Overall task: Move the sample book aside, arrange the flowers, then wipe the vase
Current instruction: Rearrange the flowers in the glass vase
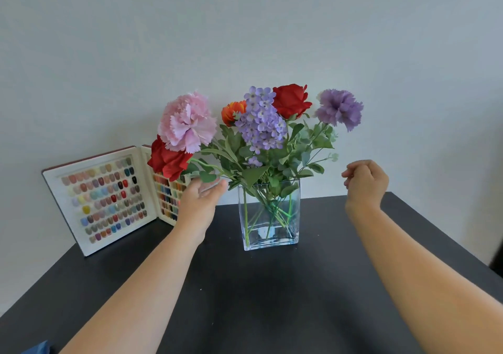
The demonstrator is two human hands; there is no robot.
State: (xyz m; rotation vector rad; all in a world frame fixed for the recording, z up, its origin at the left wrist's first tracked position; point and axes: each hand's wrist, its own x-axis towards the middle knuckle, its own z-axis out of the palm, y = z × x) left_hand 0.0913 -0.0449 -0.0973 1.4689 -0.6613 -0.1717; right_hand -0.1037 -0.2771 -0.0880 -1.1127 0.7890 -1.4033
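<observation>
Arranging is in hand: the sample book (100, 201) already stands open at the table's (272, 299) back left. The left hand (200, 204), fingers spread, reaches the leaning red rose's (167, 160) stem; the right hand (364, 182) hovers loosely curled, empty (near the leaves). Next, raise that stem upright in the vase (269, 215), which stands vertical at centre

text: none legible | sample book (104, 200): colour swatches, seemingly unlabelled
</observation>
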